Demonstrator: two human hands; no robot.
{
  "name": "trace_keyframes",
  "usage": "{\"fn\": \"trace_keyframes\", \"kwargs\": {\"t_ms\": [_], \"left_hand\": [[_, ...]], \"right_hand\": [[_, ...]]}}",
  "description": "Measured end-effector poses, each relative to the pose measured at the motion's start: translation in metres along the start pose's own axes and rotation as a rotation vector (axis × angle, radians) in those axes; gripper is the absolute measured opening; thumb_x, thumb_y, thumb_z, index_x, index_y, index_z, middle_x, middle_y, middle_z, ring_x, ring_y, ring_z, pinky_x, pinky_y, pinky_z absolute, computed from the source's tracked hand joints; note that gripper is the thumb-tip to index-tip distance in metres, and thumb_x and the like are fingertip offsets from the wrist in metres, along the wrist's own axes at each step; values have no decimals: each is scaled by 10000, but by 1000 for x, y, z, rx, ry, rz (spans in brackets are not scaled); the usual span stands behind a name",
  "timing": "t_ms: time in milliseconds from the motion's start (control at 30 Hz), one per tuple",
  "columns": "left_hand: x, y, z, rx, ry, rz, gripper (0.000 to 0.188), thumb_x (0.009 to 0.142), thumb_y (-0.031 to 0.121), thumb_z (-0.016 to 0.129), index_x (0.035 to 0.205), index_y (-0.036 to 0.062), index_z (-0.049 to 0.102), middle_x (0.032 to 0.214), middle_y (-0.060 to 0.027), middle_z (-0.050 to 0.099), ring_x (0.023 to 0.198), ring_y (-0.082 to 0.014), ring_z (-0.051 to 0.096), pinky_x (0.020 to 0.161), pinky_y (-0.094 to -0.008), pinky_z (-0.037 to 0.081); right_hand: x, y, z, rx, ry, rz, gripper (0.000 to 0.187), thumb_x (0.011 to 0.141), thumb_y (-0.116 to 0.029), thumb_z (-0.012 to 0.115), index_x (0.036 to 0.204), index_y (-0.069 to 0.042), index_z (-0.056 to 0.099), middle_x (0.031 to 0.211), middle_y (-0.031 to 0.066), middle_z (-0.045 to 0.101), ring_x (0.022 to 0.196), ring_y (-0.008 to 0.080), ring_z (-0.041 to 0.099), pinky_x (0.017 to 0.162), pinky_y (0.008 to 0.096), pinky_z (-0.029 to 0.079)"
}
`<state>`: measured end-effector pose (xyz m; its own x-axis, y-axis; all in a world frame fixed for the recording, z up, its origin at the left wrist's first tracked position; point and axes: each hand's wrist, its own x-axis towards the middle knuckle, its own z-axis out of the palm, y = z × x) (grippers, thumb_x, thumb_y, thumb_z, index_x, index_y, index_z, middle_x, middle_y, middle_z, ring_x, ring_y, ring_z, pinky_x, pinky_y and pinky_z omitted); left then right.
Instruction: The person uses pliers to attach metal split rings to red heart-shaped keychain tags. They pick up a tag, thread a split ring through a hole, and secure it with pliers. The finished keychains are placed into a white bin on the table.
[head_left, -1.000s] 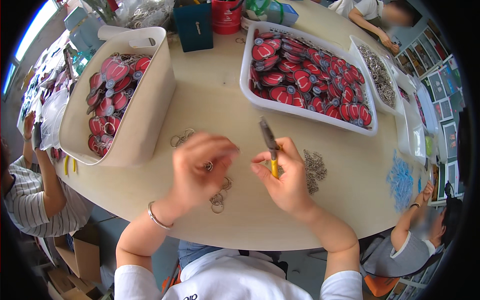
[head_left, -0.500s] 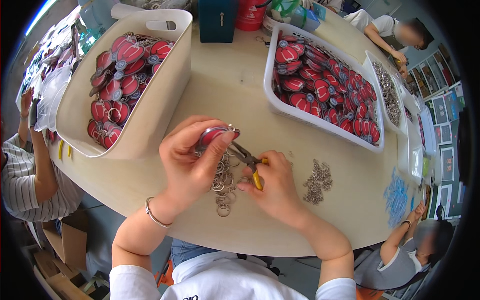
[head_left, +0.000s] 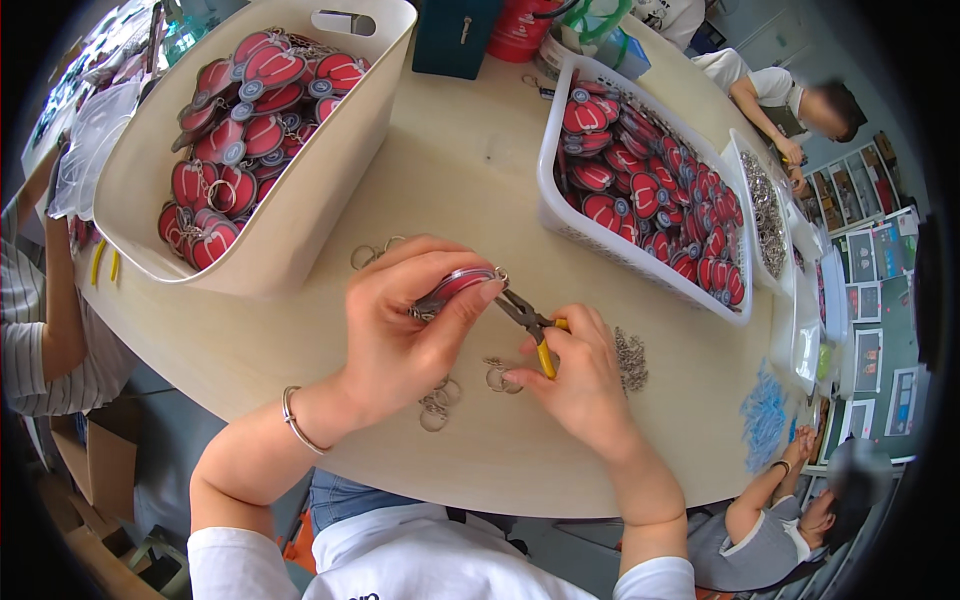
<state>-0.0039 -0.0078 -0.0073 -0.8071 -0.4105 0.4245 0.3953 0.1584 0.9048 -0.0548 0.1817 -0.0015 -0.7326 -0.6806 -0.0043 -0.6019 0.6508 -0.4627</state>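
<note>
My left hand [head_left: 405, 325] pinches a red, flat keychain charm [head_left: 455, 285] edge-on above the round wooden table [head_left: 470, 180]. My right hand [head_left: 575, 375] grips small pliers with yellow handles [head_left: 530, 325]; their jaws meet the charm's metal loop at its right end. Loose metal key rings [head_left: 438, 405] lie on the table just below both hands, partly hidden by them.
A cream tub [head_left: 300, 190] of red charms stands at the left, a white basket [head_left: 565, 210] of the same charms at the right. A pile of small chains [head_left: 630, 360] lies right of my right hand. Other people sit at the left, far right and lower right.
One second ago the left hand rested near the rings and the pliers pointed upward. Now the left hand holds a red charm and the pliers' jaws are at its loop.
</note>
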Motion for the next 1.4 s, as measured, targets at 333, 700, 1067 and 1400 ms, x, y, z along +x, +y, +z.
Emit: {"fn": "trace_keyframes", "kwargs": {"t_ms": [333, 700, 1067, 1400], "left_hand": [[-4, 0, 6, 9, -78, 44, 104, 778, -57, 696, 877, -32, 675, 811, -101, 649, 680, -146, 607, 587, -250, 481], [-15, 2, 13, 80, -217, 210, 165, 705, -62, 725, 848, 1, 673, 790, -83, 637, 651, -197, 579, 540, -296, 460], [-25, 4, 18, 60, -319, 129, 166, 704, -50, 731, 852, 9, 683, 807, -89, 640, 676, -214, 578, 535, -310, 455], [-24, 9, 18, -28, -361, 117, 159, 709, -32, 739, 853, 8, 686, 811, -95, 646, 701, -228, 595, 548, -317, 458]], "right_hand": [[-3, 6, -1, 135, 16, -51, 125, 711, -57, 727, 784, 10, 650, 952, 137, 560, 919, 305, 554, 800, 407, 445], [-12, -6, -51, 614, 248, -90, 88, 774, -42, 715, 825, 7, 662, 926, 56, 536, 815, 153, 544, 715, 277, 445], [-15, -8, -56, 768, 101, 6, 109, 807, -71, 706, 838, 17, 651, 925, 60, 527, 822, 141, 529, 714, 272, 443], [-15, -10, -54, 884, 33, 26, 128, 798, -90, 721, 838, 15, 658, 919, 50, 502, 843, 141, 502, 742, 267, 421]]}}
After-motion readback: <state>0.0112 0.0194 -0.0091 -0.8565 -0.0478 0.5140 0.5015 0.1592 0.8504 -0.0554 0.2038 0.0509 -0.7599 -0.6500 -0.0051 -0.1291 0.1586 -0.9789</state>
